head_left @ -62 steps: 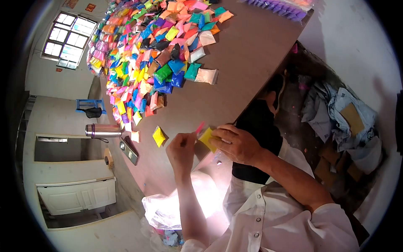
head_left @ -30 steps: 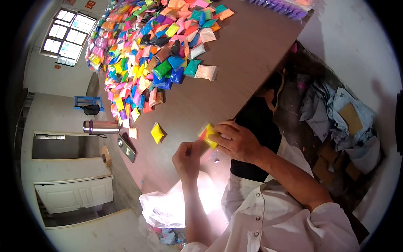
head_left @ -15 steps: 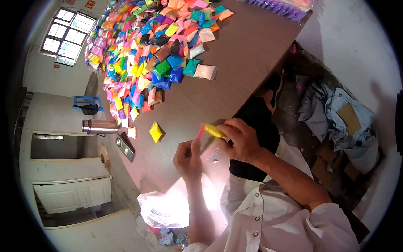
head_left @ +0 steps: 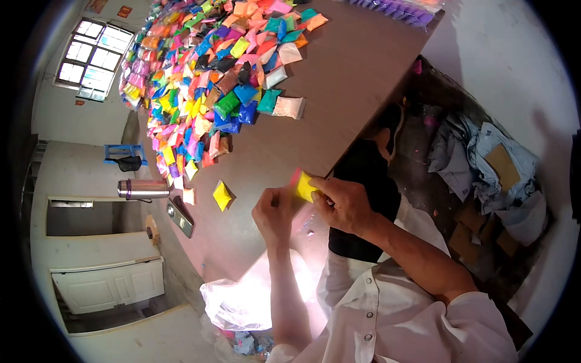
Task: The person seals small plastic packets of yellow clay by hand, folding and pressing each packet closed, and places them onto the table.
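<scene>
My right hand (head_left: 346, 204) pinches a small yellow packet (head_left: 306, 186) by its right side, above the table's near edge. Along the packet's left side stands a thin pink strip (head_left: 295, 177). My left hand (head_left: 272, 212) is closed just left of the packet, its fingertips at the lower end of the strip; the exact grip is slightly blurred. Another yellow packet (head_left: 221, 195) lies by itself on the brown table (head_left: 345, 72), to the left of my hands. A large heap of small colourful packets (head_left: 200, 91) covers the table's far left part.
A steel flask (head_left: 143, 189) and a phone (head_left: 180, 216) are at the table's left edge. Clear plastic (head_left: 236, 302) hangs near my left forearm. Purple bristly items (head_left: 399, 11) sit at the top. Grey bags and cardboard (head_left: 502, 166) lie on the floor at right.
The yellow packet, seen bunched and narrow half a second ago, now shows its flat face. The pink strip has come against its left side. Both hands remain close together; the view has shifted slightly.
</scene>
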`<state>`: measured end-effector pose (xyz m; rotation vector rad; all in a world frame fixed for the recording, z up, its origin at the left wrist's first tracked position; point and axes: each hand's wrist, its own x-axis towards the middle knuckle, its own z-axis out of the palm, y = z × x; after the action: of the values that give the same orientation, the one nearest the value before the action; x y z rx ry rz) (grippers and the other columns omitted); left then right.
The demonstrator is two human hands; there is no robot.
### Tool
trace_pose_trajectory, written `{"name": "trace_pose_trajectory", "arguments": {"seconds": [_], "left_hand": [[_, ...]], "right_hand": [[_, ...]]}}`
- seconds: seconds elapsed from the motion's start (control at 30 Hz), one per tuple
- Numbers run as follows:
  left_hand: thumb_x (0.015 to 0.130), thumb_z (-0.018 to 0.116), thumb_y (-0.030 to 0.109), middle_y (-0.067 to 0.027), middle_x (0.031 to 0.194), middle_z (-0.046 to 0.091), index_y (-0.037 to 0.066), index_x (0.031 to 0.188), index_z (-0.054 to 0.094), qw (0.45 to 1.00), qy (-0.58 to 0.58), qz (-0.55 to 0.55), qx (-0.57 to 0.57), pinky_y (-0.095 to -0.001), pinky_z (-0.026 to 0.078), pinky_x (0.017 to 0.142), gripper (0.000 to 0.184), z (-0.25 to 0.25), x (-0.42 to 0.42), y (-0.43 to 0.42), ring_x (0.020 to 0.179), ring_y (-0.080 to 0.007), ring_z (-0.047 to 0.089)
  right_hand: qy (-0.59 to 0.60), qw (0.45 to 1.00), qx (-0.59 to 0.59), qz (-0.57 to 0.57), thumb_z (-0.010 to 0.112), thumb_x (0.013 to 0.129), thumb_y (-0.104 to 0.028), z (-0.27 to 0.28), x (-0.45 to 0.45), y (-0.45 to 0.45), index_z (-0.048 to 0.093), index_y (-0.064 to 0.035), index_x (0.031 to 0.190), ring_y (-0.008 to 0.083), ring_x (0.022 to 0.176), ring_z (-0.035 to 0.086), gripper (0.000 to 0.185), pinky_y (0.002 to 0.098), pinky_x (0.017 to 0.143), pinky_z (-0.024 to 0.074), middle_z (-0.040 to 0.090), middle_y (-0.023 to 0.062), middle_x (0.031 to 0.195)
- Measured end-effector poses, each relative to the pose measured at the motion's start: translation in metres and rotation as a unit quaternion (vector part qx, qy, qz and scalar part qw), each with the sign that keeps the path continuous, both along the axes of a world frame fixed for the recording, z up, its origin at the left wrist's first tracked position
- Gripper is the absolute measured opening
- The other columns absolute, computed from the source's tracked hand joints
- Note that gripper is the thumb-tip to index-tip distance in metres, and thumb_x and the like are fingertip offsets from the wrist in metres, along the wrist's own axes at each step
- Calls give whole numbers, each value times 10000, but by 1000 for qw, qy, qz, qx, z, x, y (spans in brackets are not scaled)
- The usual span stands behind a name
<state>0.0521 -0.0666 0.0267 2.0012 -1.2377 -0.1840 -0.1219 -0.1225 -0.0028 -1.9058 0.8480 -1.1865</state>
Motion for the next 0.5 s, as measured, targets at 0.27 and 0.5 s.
{"name": "trace_pose_trajectory", "arguments": {"seconds": [0.27, 0.5], "left_hand": [[958, 777, 221, 18, 664, 598, -24, 845, 690, 993, 112, 11, 27, -246, 402, 572, 283, 21, -23, 10, 615, -54, 496], [919, 781, 171, -66, 704, 689, -16, 856, 722, 998, 22, 51, 32, -289, 493, 626, 205, 12, -1, 9, 642, -108, 600]], "right_hand": [[-25, 999, 40, -18, 717, 911, -146, 0, 0, 2, 674, -7, 1141, 345, 721, 715, 273, 418, 642, 587, 716, 173, 840], [-19, 999, 25, -24, 712, 910, -136, -6, 2, 2, 668, -13, 1081, 356, 736, 719, 215, 425, 647, 590, 715, 176, 836]]}}
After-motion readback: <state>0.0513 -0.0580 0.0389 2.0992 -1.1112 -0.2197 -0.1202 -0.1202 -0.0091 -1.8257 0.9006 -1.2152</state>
